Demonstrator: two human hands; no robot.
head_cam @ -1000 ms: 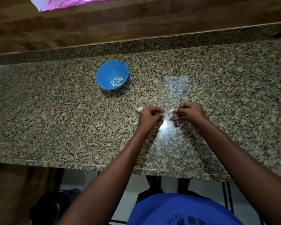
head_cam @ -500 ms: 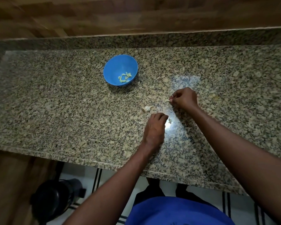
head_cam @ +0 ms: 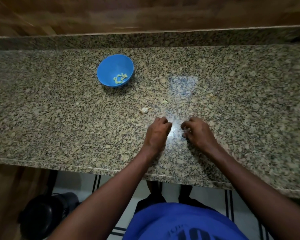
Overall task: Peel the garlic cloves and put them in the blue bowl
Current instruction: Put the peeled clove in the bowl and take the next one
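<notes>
Head view looks down on a speckled granite table with both hands low near its front edge. Left hand rests knuckles-up with its fingers curled under; whether they pinch anything cannot be told, since the tips are hidden. Right hand sits just beside it, a bright glare on the stone between them; its fingers are bent and spread like a claw over the table, and something pale may lie under them, but blur hides it. Blue bowl stands well apart from the hands, farther back and to the left, upright, with a small ring of peeled cloves in its bottom. Between bowl and hands lies an unpeeled clove, with a pale scrap of skin near it to the right. Behind the table runs a wooden wall. Below the table edge show a blue shirt and a black object on the floor.
</notes>
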